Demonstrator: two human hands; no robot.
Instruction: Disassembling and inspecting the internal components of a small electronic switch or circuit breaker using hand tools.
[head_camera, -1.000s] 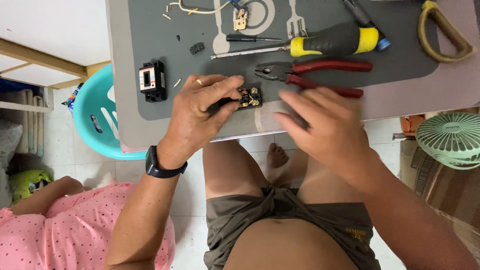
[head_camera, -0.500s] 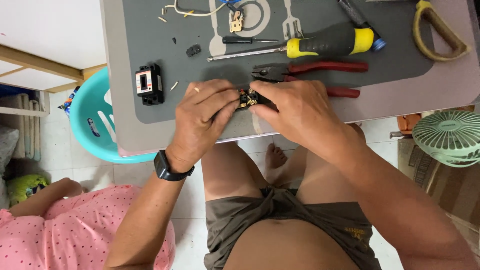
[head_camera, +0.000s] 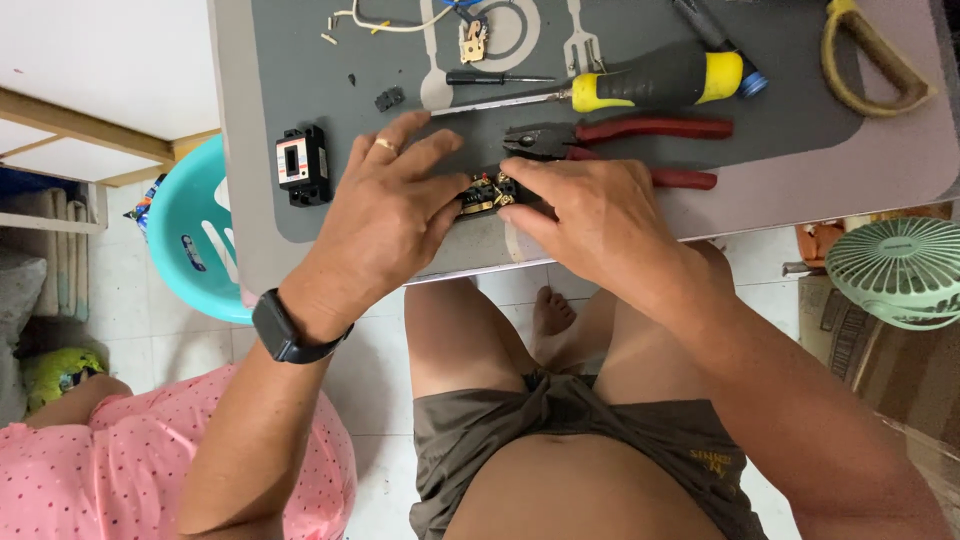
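Head view, left to right: a teal basin stands on the floor at the far left, partly under the table; on the grey mat a black switch module lies apart from the work; the left hand, a black watch on its wrist, spreads its fingers over the mat and pinches the left end of a small black part with brass contacts, which sits at the near edge of the mat between both hands; the right hand closes narrowly on its right end, fingertips pressing in. Beyond lie red-handled pliers, a yellow-and-black screwdriver and a slim small screwdriver. The risk, as I judge it: the part lies close to the table's near edge, so a slipped pinch could send it or a loose brass piece to the floor; hard pressure might bend a contact; the pliers, just beside the right knuckles, could be knocked.
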